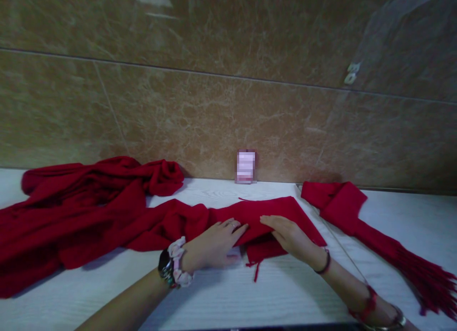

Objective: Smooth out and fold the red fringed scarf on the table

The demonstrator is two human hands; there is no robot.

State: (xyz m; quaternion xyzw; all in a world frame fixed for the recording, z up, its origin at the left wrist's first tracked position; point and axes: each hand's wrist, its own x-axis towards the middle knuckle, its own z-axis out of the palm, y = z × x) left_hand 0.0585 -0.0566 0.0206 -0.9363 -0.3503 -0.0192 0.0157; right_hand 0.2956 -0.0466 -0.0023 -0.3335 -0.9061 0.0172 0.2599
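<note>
A red scarf (282, 209) lies across the white tabletop, its right end folded over in layers. A few loose fringe threads stick out at the front edge of the fold. My left hand (214, 243) rests palm down on the cloth, fingers stretched toward the fold and thumb apart. On the folded part, my right hand (291, 236) lies with straight fingers, pressing lightly on the top layer. Whether cloth is tucked beneath either palm is hidden. Leftward, the scarf runs loosely rumpled into a heap of red cloth (93, 198).
Another red fabric strip with a long fringe (389, 245) lies at the right. A small upright card or screen, blurred out (245, 167), leans at the back against the brown marbled wall (200, 112). A thin seam crosses the white table (221, 302) at the right.
</note>
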